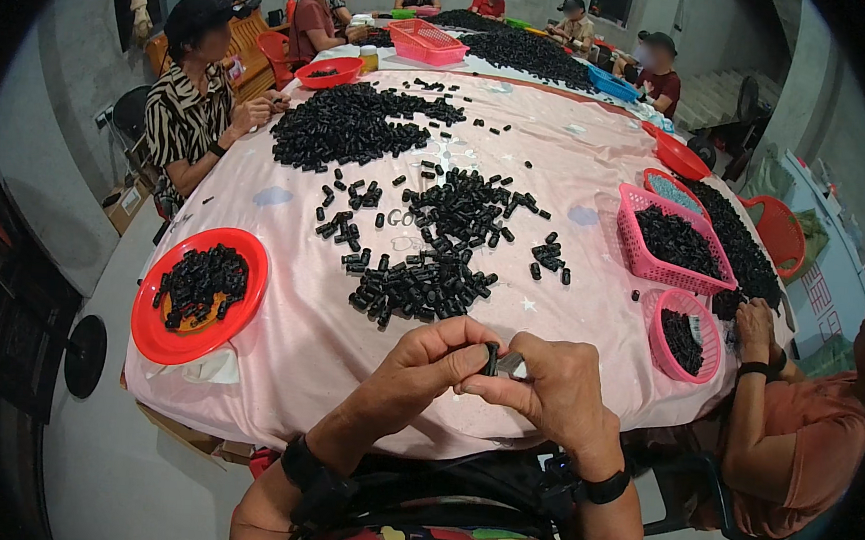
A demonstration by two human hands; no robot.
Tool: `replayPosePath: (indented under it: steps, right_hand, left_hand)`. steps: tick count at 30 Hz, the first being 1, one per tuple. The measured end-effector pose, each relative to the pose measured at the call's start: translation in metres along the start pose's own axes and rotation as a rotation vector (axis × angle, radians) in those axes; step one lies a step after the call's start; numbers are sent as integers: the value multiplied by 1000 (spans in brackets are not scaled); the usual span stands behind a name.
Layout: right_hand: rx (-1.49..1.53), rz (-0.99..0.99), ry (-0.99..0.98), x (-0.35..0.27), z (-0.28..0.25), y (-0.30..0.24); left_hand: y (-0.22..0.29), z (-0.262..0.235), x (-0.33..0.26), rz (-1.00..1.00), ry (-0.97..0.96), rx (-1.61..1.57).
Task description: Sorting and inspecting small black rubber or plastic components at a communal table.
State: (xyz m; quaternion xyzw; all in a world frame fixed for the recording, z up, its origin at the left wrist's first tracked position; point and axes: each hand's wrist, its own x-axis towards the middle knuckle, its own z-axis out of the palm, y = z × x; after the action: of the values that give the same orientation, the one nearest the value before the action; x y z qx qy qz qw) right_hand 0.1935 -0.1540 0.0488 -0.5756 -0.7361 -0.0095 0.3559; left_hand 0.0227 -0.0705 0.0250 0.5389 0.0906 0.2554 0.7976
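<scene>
My left hand (430,362) pinches a small black cylindrical piece (491,357) between thumb and fingertips, above the near edge of the pink-covered table (311,362). Close against it, my right hand (567,385) grips a small flat grey tool (513,365), whose tip meets the black piece; its exact kind is mostly hidden by my fingers. Just beyond my hands lies a loose pile of similar black pieces (421,284). To my left, a red round tray (151,323) holds more of them.
A larger black heap (347,129) lies farther back. On the right stand a pink basket (678,278) and a round pink basket (708,368), both with black parts. A co-worker's hands (755,331) work at the right edge; another person (191,103) sits at the left. Others sit around the far table.
</scene>
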Motion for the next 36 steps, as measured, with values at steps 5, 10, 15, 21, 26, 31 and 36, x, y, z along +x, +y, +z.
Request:
replayPosePath:
  steps: [5, 10, 15, 21, 26, 31, 36]
  right_hand:
    - [15, -26, 24, 2, -5, -6]
    - [195, 0, 123, 5, -13, -16]
    - [426, 0, 86, 7, -11, -20]
    - [594, 150, 42, 3, -6, -12]
    - [591, 96, 33, 5, -9, -10]
    - [597, 109, -19, 4, -12, -9]
    - [549, 139, 69, 5, -11, -16]
  left_hand:
    - [0, -2, -1, -2, 5, -3]
    - [3, 1, -2, -50, 2, -60]
    - [3, 3, -1, -32, -12, -141]
    - [-5, 0, -1, -61, -36, -203]
    - [2, 3, -1, -83, -20, -218]
    - [1, 3, -2, -108, -33, -241]
    - [7, 5, -1, -83, 43, -65]
